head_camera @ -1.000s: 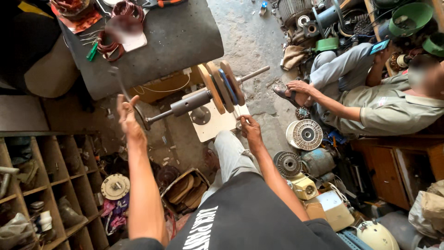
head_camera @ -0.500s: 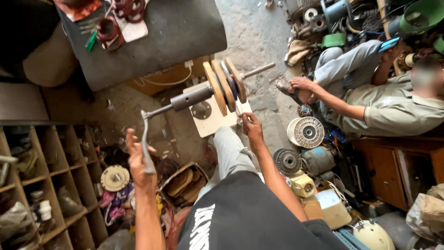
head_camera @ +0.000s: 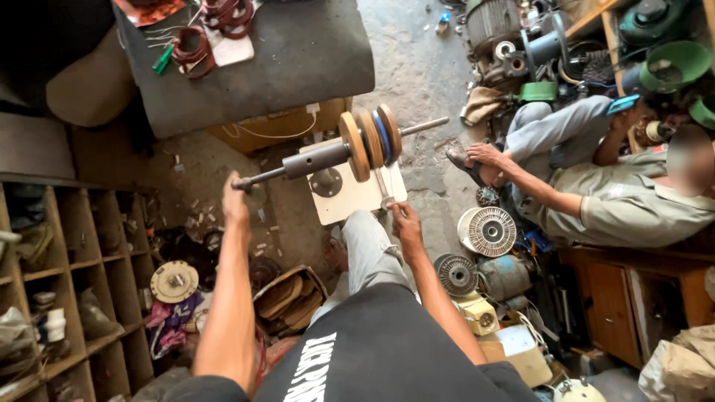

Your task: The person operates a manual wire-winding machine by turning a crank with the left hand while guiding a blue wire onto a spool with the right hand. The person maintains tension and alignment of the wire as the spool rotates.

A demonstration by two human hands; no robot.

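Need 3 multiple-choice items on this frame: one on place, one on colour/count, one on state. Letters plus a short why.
1. Where is the left hand?
A. On the crank end of the shaft
B. On the grey table
C. In the shelf

2. What colour is the band between the tan discs on the shaft?
A. Red
B. Blue
C. Green

3. What is the right hand doing?
A. Resting flat on the knee
B. Hanging free in the air
C. Pinching a small piece at the edge of the white board

Key: 1 A, the left hand closes on the bent end of the shaft. 2 B, a blue stripe shows between the tan discs. 3 C, the fingertips meet on a small piece just below the discs; what that piece is cannot be told.
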